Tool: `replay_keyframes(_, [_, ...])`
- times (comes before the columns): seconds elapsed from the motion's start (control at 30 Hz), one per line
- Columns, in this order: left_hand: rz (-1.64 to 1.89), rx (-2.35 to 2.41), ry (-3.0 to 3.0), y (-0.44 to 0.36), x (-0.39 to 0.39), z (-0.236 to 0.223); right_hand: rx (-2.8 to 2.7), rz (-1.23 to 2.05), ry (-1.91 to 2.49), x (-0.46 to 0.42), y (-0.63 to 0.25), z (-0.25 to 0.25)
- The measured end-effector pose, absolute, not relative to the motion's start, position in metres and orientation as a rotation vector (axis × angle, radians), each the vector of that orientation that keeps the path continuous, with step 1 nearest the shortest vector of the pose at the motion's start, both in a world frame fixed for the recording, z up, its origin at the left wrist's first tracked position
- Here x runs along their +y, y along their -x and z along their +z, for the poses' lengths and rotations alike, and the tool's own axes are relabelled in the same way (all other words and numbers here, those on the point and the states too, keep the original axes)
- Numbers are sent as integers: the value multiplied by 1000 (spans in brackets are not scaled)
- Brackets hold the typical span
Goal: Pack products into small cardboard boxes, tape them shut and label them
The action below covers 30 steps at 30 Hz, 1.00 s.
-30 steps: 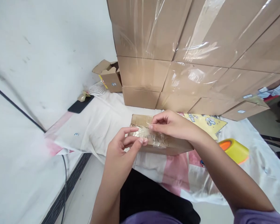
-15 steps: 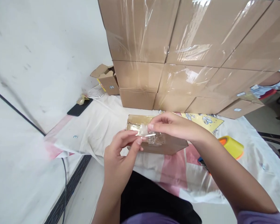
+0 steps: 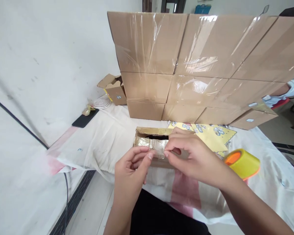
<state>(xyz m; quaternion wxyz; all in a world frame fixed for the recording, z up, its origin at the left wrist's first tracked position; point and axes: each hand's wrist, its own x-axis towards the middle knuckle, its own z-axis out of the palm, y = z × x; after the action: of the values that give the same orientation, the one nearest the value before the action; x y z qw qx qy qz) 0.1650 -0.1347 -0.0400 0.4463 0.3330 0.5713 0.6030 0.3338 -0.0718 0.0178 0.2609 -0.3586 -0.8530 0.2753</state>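
A small cardboard box (image 3: 153,131) lies on the cloth before me, with a dark gap showing along its top. Clear tape (image 3: 158,146) clings to its near flap and looks wrinkled and shiny. My left hand (image 3: 134,164) pinches the tape's lower left edge between thumb and fingers. The right side of the tape is pinched by my right hand (image 3: 189,148), which covers the box's right part. What lies inside the box is too dark to make out.
Tall stacked cartons (image 3: 147,86) under clear tape stand behind. A yellow tape roll (image 3: 246,163) and yellow printed sheets (image 3: 210,137) lie at right. At left are a black phone (image 3: 85,119), a white perforated object (image 3: 102,101) and an open small box (image 3: 116,93). Another person's sleeve (image 3: 290,88) shows at far right.
A dark gap has appeared along the box's top, behind the taped flap. My right hand has moved lower and to the right. The view has tilted up.
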Motion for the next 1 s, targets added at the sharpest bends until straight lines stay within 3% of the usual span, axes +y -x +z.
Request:
replay_keyframes(0.17, [1844,1642,-922,-146,-126,-58,-2024,501,886,-85,-358,24])
replay_keyframes(0.3, [1937,1631,-1255,-135,-115,-69,-1992,920,1023,-70,-378,46])
replay_keyframes(0.47, [1605,1604,-1952,-140,-98,-79,-2242,1481,1096,-28,-358,47])
replay_keyframes(0.63, [1419,1789,-1998,-150,-97,-92,-2306,1274,1236,0,-330,25])
replay_keyframes(0.83, [1360,1829,-2028,-149,-99,-97,-2211,1555,1178,8,-328,15])
replay_keyframes(1.0, [1356,1827,-2054,-148,-100,-97,-2352,1461,1348,15,-328,3])
